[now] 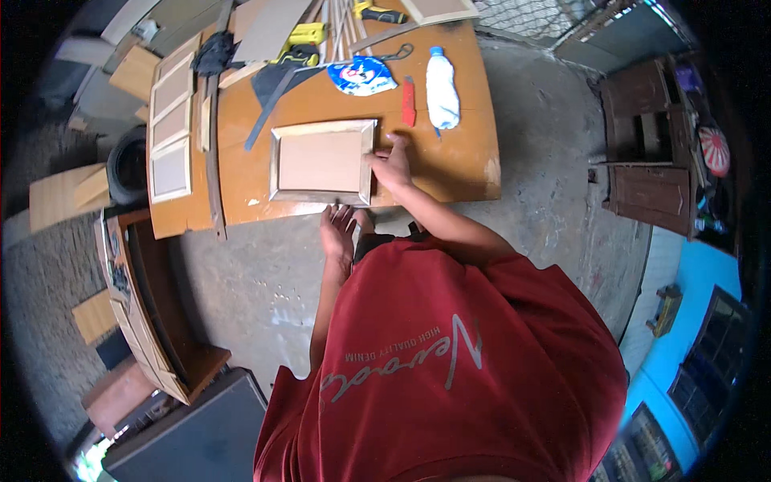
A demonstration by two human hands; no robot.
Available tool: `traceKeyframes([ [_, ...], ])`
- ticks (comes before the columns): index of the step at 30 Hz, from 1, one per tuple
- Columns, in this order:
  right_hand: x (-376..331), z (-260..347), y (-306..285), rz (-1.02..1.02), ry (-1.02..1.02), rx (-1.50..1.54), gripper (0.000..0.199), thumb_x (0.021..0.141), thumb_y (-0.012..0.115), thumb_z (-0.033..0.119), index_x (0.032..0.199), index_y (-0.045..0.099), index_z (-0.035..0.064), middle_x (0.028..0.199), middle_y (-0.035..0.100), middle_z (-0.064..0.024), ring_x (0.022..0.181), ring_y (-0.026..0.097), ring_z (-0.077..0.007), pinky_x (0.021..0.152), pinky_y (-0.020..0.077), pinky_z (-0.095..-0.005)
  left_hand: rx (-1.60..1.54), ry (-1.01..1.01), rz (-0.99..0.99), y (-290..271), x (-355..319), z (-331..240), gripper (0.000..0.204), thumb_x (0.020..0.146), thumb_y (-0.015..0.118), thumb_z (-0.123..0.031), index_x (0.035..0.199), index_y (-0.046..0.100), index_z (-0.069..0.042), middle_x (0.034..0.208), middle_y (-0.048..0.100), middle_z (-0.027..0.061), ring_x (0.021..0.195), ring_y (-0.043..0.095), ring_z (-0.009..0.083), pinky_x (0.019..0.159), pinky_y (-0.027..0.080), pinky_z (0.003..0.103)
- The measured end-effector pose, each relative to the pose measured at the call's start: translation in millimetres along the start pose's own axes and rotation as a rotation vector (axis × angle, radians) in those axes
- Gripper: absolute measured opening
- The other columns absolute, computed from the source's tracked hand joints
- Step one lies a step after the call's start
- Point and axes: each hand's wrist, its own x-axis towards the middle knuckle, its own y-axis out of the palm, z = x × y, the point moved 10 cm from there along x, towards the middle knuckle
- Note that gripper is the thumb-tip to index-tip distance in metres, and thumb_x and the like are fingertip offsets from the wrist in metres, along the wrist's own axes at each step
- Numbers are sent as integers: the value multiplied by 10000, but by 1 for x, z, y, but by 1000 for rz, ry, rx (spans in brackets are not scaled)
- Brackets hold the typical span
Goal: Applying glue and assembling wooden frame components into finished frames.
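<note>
A rectangular wooden picture frame (365, 183) with a plain light-brown panel inside lies near the front edge of an orange-brown table. At its right side, my right hand (391, 165) touches the frame's edge with a digit, its other fingers apart. My left hand (338, 231) is open by the frame's near edge, fingers spread; I cannot tell whether the fingertips touch the wood. Beyond the right hand lie a red tool-like strip (408, 103) and a white bottle-shaped item (442, 92) with a blue cap. A blue-and-white printed packet (361, 76) rests behind the frame.
More framed panels (170, 166) line the table's left side, beside a long dark strip (213, 153). Yellow-and-black power tools (301, 50) and thin wooden sticks (344, 24) lie at the back. A brown cabinet (650, 153) stands right; a tire (128, 165) leans left.
</note>
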Motion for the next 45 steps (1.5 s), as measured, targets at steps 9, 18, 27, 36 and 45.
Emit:
traceKeyframes([
  [9, -7, 35, 4, 88, -54, 60, 752, 798, 764, 131, 1392, 323, -1, 1028, 645, -149, 950, 628, -191, 851, 506, -331, -272, -97, 310, 56, 1, -13, 285, 938, 615, -266, 1147, 578, -75, 1166, 598, 121, 1032, 629, 254, 877, 547, 404],
  [18, -6, 33, 19, 200, 153, 388, 762, 812, 722, 324, 1437, 372, 62, 1146, 636, -26, 1086, 541, -168, 874, 399, -370, -327, -170, 376, 64, 1, -20, 238, 939, 620, -139, 1135, 563, -16, 1099, 643, 164, 1023, 650, 274, 926, 556, 393],
  [27, -11, 73, 32, 332, -81, 458, 667, 838, 702, 207, 1414, 406, 47, 1222, 609, -70, 1122, 549, -168, 982, 386, -330, -266, -206, 335, 69, -11, -24, 304, 945, 621, -158, 1199, 523, -22, 1134, 602, 177, 987, 645, 250, 863, 575, 345],
  [36, -14, 70, 34, 204, -69, 304, 583, 833, 723, 158, 1343, 464, 48, 1213, 616, -87, 1096, 587, -171, 940, 448, -309, -255, -235, 359, 56, 4, -13, 319, 960, 603, -156, 1227, 508, -9, 1152, 594, 185, 1029, 632, 261, 940, 539, 363],
  [45, 6, 62, 35, 151, -157, 227, 701, 806, 760, 237, 1389, 427, 35, 1291, 574, -135, 1179, 557, -221, 1009, 418, -346, -254, -225, 379, 58, 9, -12, 296, 979, 572, -176, 1213, 513, -7, 1142, 614, 196, 1063, 632, 276, 987, 513, 386],
])
